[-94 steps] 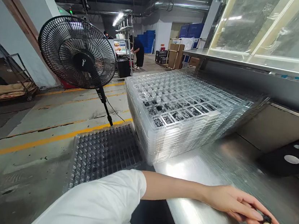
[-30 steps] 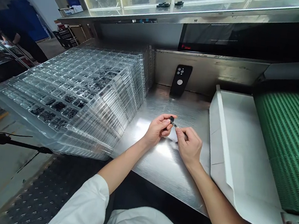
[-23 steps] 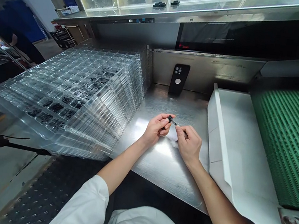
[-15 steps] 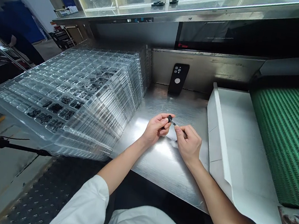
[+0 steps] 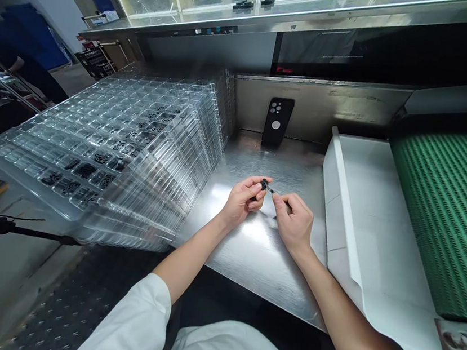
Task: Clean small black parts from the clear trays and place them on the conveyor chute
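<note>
My left hand [image 5: 244,200] is closed, pinching a small black part [image 5: 263,184] between thumb and fingers. It looks like moulded plastic, but it is too small to make out in detail. Closed around a thin knife-like tool [image 5: 271,190], my right hand [image 5: 295,221] points the slim tip left at the black part. Tip and part look to be touching. Most of the tool's handle is hidden in my right fist. Both hands are above the metal worktop [image 5: 225,242].
To the left rises a tall stack of clear plastic trays [image 5: 94,129], with black parts in several pockets of the top one. A black phone [image 5: 279,115] leans against the back wall. On the right lie a white chute [image 5: 381,216] and a green conveyor belt [image 5: 445,212].
The camera view has shifted slightly. Both hands keep almost the same pose, still holding the black part and the thin tool, with only a tiny movement at the tip.
</note>
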Available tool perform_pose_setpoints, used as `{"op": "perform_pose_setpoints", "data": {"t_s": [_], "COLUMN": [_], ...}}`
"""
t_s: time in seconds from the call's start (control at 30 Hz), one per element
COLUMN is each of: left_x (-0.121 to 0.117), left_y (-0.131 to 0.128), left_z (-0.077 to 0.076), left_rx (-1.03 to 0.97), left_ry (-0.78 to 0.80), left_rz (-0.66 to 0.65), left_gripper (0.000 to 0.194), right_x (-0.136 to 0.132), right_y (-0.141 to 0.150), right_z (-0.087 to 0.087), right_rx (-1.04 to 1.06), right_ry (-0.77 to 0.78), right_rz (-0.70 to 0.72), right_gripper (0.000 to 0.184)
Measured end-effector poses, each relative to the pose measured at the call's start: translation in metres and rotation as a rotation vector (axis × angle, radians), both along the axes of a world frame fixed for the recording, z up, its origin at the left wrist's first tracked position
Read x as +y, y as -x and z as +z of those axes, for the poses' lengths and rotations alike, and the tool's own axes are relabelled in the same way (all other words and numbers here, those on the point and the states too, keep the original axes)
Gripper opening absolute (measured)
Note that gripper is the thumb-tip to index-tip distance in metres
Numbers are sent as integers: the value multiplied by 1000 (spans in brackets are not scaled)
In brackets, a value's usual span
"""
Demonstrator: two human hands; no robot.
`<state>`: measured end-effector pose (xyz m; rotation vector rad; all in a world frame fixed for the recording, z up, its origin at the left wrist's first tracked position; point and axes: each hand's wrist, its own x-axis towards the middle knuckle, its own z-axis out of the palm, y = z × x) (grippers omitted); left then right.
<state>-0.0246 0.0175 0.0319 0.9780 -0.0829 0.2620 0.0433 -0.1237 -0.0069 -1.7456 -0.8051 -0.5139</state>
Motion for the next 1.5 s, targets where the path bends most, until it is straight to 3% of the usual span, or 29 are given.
{"op": "perform_pose_setpoints", "data": {"t_s": [0.7,0.9,1.1,1.5], "left_x": [3,-1,-10,-10], "left_y": [-1,-3,-3,-6], "left_z": [-1,-3,-8,-8], "left_rx": [4,56,155,135], "left_ry": [-12,0,-67,-200], "left_rz": [-28,7,-81,39], "left_gripper": [41,46,42,49], "right_x": [-3,0,4,8], "right_y": [-4,1,3,2], "right_z": [-3,2,1,-2], "right_rx": [-66,-96,14,55], "right_ry": [16,-90,-146,-199], "right_rz": [2,70,133,207], "right_gripper": [45,43,38,27]}}
